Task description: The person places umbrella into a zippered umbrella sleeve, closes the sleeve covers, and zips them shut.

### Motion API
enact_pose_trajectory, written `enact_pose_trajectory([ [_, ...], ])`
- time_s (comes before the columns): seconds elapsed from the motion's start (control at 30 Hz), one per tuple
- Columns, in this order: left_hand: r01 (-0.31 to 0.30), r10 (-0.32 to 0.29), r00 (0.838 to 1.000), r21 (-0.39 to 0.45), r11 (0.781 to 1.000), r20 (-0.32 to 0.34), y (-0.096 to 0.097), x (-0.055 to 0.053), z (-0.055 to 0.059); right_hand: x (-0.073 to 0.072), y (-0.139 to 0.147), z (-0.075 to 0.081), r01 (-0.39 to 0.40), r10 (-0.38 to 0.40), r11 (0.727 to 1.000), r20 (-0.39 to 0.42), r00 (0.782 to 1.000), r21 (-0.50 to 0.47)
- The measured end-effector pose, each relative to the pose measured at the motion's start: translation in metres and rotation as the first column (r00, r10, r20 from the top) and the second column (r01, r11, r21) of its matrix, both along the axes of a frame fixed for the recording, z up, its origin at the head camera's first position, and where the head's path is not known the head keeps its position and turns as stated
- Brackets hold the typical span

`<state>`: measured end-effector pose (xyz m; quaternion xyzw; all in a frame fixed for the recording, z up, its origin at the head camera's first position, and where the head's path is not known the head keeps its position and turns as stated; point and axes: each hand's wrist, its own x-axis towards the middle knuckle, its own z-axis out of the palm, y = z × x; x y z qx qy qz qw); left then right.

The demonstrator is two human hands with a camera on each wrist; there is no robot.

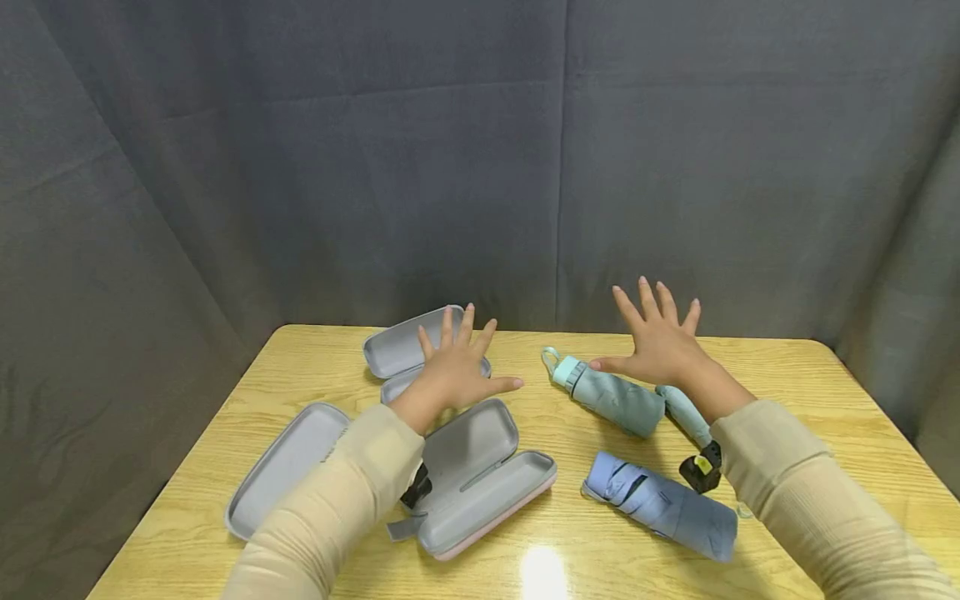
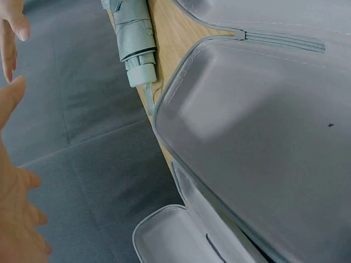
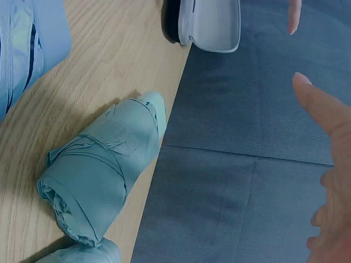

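Note:
Both hands hover over the table with fingers spread, holding nothing. The left hand is above the open grey zip cases: one case with a pink outer edge in front, another case behind. A third grey shell lies at the left, partly hidden by the sleeve. Nearest to the right hand is a folded green umbrella with a mint handle and strap, lying below the thumb. A second, slimmer green umbrella is partly covered by the right forearm. A folded blue umbrella lies closer to the front.
The wooden table has its back edge against a grey curtain. Black wrist devices show at the left wrist and right wrist. In the left wrist view, a zipper runs along a case's seam.

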<state>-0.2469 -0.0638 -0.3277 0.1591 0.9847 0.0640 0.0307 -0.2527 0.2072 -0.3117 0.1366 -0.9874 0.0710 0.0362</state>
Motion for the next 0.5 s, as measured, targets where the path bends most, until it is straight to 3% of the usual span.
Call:
enact_pose_trajectory([
  [0.5, -0.001, 0.001, 1.0, 0.04, 0.999, -0.004, -0.0043, 0.0085, -0.0055, 0.0025, 0.0003, -0.0019, -0.002, 0.002, 1.0, 0.045, 0.999, 0.014],
])
